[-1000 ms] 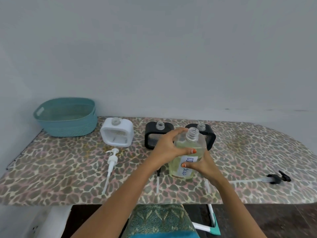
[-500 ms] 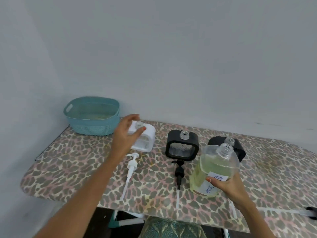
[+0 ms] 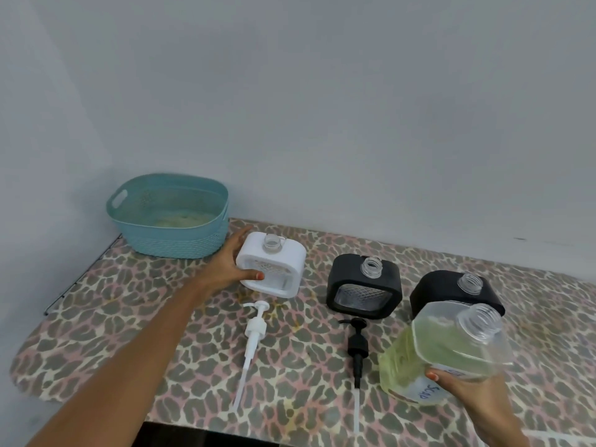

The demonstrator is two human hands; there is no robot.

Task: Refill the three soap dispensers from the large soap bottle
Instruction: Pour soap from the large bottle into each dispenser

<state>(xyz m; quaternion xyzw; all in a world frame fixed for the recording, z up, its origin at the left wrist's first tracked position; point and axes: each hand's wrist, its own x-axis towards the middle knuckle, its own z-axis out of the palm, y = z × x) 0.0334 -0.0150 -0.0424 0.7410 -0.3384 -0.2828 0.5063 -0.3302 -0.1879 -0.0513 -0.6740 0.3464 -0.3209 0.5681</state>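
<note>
Large soap bottle (image 3: pixel 442 353), uncapped and tilted, sits in the right hand (image 3: pixel 474 401)'s grip above the bench (image 3: pixel 96 317) while the left hand (image 3: pixel 225 266) clasps the white dispenser (image 3: pixel 274 266); pouring into its open neck likely comes next

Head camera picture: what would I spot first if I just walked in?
The big soap bottle of yellow-green liquid, tilted, cap off, in the right hand at the lower right. Next, the left hand gripping the white dispenser beside the teal basket.
</note>
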